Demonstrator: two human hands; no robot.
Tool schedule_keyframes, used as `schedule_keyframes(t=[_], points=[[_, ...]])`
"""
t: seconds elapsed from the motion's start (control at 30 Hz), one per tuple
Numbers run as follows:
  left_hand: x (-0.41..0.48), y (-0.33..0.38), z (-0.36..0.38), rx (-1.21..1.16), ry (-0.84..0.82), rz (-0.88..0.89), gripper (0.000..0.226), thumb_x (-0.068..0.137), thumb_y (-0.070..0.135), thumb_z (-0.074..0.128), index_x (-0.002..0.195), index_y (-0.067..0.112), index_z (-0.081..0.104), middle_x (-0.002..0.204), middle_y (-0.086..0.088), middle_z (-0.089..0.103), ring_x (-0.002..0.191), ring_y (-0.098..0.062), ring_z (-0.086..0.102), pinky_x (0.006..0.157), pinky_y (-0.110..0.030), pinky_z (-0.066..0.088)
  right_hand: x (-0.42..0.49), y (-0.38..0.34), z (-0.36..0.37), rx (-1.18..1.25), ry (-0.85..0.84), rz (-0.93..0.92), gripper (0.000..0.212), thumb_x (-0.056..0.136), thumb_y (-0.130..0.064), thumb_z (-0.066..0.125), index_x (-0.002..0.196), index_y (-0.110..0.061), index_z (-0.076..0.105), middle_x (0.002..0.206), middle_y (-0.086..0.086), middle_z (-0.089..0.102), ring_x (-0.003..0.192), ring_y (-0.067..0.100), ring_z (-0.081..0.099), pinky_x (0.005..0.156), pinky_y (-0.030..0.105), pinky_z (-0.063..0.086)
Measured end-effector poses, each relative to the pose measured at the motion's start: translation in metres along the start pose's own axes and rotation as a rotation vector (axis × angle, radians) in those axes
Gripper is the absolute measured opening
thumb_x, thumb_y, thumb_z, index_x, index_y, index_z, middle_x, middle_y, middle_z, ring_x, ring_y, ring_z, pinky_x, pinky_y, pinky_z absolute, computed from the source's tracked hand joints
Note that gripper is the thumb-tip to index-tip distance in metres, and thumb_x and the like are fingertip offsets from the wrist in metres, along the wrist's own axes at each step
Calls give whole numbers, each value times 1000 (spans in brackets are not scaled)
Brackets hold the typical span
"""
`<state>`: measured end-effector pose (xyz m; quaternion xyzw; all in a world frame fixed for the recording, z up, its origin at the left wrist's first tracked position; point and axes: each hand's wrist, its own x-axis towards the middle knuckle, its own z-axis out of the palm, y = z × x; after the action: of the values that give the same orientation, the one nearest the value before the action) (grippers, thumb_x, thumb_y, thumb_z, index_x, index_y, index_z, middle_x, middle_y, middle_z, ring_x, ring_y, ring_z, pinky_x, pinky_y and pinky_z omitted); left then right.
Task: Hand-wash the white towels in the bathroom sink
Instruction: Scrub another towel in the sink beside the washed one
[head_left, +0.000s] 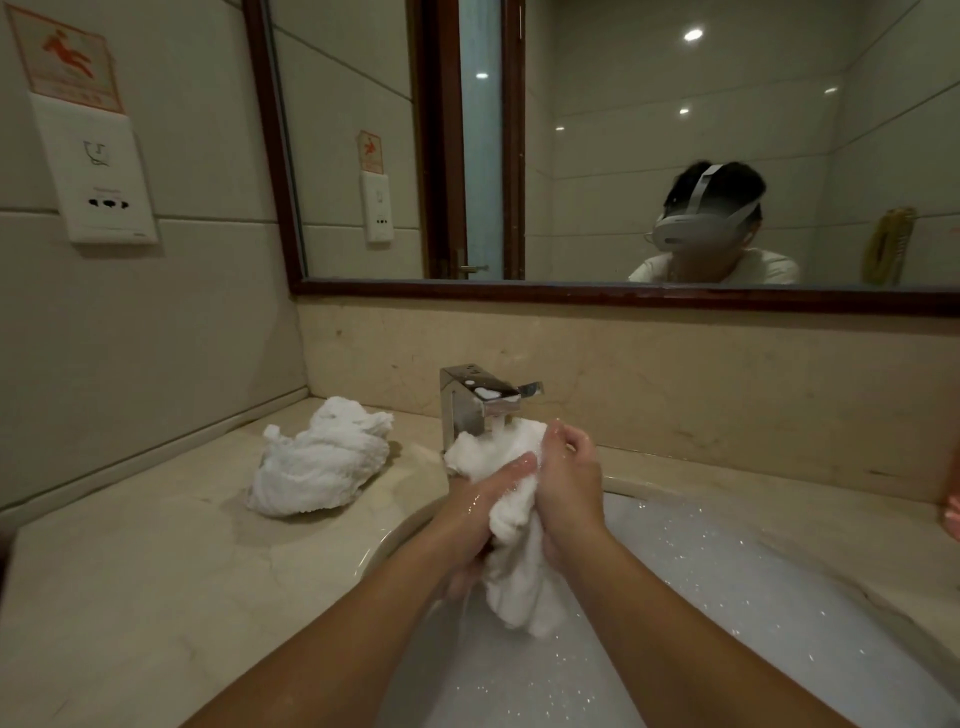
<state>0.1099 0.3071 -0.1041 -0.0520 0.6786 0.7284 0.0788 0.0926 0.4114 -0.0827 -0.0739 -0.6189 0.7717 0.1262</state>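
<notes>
A wet white towel (514, 571) hangs bunched between both of my hands over the sink (753, 587), its upper end right under the chrome faucet (475, 402), where water runs onto it. My left hand (480, 512) presses the towel from the left and my right hand (569, 480) clasps it from the right. Soap foam clings to my fingers. The basin holds milky, sudsy water. A second white towel (319, 465) lies crumpled on the counter to the left of the faucet.
The beige marble counter (156, 582) surrounds the sink, and a wet patch spreads under the crumpled towel. A wood-framed mirror (623, 296) hangs above the backsplash. A wall socket panel (98, 176) sits at the upper left.
</notes>
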Motion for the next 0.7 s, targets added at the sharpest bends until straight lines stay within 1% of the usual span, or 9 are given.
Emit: schedule_keyframes(t=[0.07,0.13,0.23,0.3,0.37,0.47,0.53,0.63,0.7], points=[[1,2,0,-49,50,47,65,81,60,82,123,12,66,111,-19,77,100,-35,77,84,-42,62,-2,-3,-1,-98,-54,-59,26,110,-43,48,126,-28,62,108,-7,67,101,14,65,77,28,50],[9,4,1,-76,198,147,73,74,50,90,125,17,50,117,-19,74,102,-36,76,90,-52,62,-6,-1,0,-290,-103,-131,38,107,-59,41,134,-39,58,121,-7,66,117,20,63,99,42,51],[24,4,1,-27,355,226,99,59,59,90,138,27,40,125,-8,70,107,-26,74,96,-52,60,-15,7,6,-373,-244,-63,100,70,-106,28,156,-54,30,152,3,51,137,29,53,115,56,43],[35,0,-5,-117,394,215,100,58,71,83,140,29,46,124,-7,71,107,-25,73,99,-51,58,-18,10,8,-330,-289,0,114,62,-108,38,159,-54,15,158,7,40,136,31,52,107,48,48],[38,-2,-14,-222,423,169,102,51,82,70,135,24,56,118,-7,74,104,-29,74,98,-52,58,-19,13,3,-301,-284,-27,98,81,-85,61,158,-44,17,148,4,35,123,27,53,92,38,49],[35,1,-20,-265,410,116,110,50,89,64,134,19,61,117,-11,75,101,-35,75,95,-54,59,-14,21,-4,-324,-256,-119,69,87,-62,75,136,-45,30,135,2,42,112,21,59,91,38,56],[27,5,-21,-180,433,157,107,57,89,66,137,20,58,117,-11,75,102,-32,74,94,-54,60,-11,21,-4,-305,-204,-161,46,92,-60,72,123,-48,39,123,-2,57,102,20,67,89,45,61],[7,13,-20,-7,466,260,70,82,70,70,130,21,54,111,3,70,100,-20,68,91,-46,58,-8,14,0,-116,-97,-57,17,104,-46,61,119,-38,57,103,-2,71,88,19,72,81,41,62],[4,13,-20,34,432,269,59,86,66,70,127,26,52,109,9,66,99,-16,66,87,-39,55,-7,9,3,2,-45,51,19,108,-43,54,116,-31,67,106,2,75,95,23,73,86,42,62]])
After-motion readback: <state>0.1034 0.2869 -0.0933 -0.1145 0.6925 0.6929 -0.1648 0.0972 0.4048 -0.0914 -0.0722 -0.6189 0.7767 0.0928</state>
